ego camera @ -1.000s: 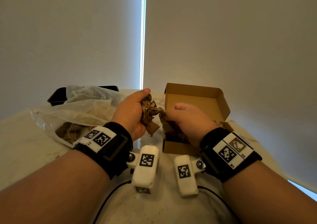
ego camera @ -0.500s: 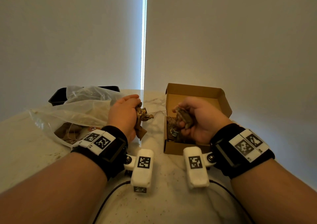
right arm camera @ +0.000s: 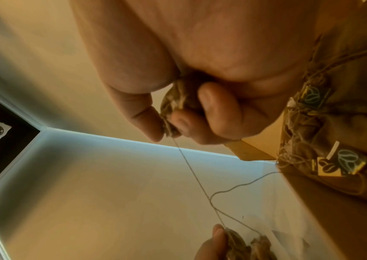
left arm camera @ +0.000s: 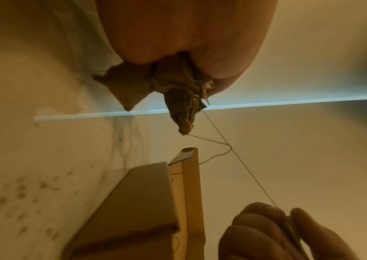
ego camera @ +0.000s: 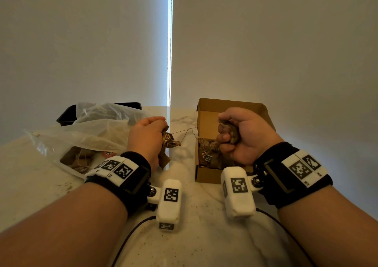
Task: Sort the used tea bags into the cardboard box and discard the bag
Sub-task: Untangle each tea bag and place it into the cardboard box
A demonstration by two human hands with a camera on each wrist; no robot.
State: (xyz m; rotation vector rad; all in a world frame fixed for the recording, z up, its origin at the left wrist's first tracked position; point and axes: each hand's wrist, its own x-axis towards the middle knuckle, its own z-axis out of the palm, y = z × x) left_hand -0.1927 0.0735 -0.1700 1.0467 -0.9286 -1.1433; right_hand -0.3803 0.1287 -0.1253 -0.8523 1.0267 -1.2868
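My left hand [ego camera: 148,137] grips a clump of brown used tea bags [ego camera: 168,144] between the plastic bag and the box; the clump also shows in the left wrist view [left arm camera: 173,91]. My right hand [ego camera: 241,136] is curled round another tea bag [ego camera: 230,132] above the open cardboard box [ego camera: 206,113], which holds several tea bags [ego camera: 206,154] with tags. A thin string [ego camera: 184,131] stretches taut between the two hands. The right wrist view shows the held tea bag [right arm camera: 176,105] pinched by the fingers and the string [right arm camera: 196,176] running down to the left hand [right arm camera: 213,246].
A clear plastic bag [ego camera: 88,131] with more tea bags inside lies at the left on the marble table [ego camera: 194,236]. A black tray [ego camera: 67,117] sits behind it. Tea crumbs speckle the tabletop. Wrist camera cables trail toward me.
The hands have pulled apart. My right hand has carried its tea bag right, over the box, and lifted it; the string between the clumps is now drawn taut.
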